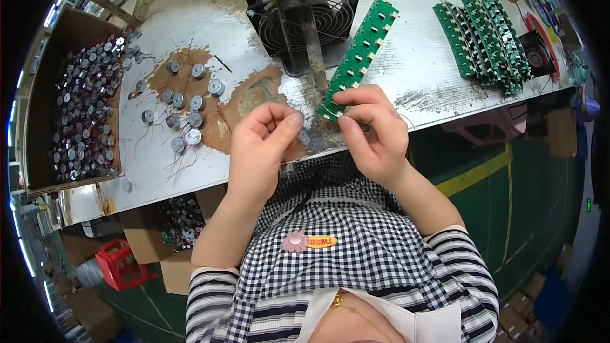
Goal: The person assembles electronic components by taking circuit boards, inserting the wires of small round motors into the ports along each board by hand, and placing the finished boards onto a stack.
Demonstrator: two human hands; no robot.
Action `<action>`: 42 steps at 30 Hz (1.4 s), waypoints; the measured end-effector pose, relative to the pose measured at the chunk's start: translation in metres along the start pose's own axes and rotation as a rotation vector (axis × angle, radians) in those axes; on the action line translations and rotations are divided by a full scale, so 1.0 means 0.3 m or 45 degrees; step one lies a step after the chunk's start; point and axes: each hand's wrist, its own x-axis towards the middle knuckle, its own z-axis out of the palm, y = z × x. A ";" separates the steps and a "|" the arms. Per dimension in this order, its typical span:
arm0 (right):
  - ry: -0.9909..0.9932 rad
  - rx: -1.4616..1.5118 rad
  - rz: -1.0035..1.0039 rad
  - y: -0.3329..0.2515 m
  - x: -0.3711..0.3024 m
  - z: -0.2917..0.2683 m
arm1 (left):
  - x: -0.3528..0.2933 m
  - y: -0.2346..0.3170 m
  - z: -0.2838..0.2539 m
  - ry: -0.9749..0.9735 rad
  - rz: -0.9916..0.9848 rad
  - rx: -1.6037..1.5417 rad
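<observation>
A long green circuit board (359,56) is seen now on the bench (419,44), laid aslant, its far end tipped to the right and its near end brought in by the right hand (380,133). Pale connectors are lined along its right edge, and small dark parts are dotted down its face. That near end is partly covered by the right hand's fingers (362,95), bent over it; whether anything is gripped there cannot be told. At the left hand (257,146), thumb and forefinger are pinched together, and what may be caught between them cannot be made out. Below that hand, a small grey round part (288,169) is half hidden.

Space is tight here: a metal rod (316,57) is stood upright just beside the board, backed by a black fan (337,16). To the left, loose silver motors (197,71) with thin wires are scattered over brown worn patches, and a cardboard box (73,28) is heaped with more. Off to the right, green boards (486,44) are bunched in rows. Below the bench, a red stool (124,267) is glimpsed
</observation>
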 end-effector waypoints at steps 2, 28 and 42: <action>-0.045 0.080 0.033 -0.007 -0.008 -0.002 | -0.008 -0.006 0.017 -0.050 0.093 0.085; 0.008 -0.004 -0.110 -0.011 0.007 -0.024 | 0.012 -0.016 0.078 -0.006 0.200 0.106; 0.033 -0.030 -0.138 -0.009 0.009 -0.013 | 0.036 0.030 0.062 -0.133 0.206 0.338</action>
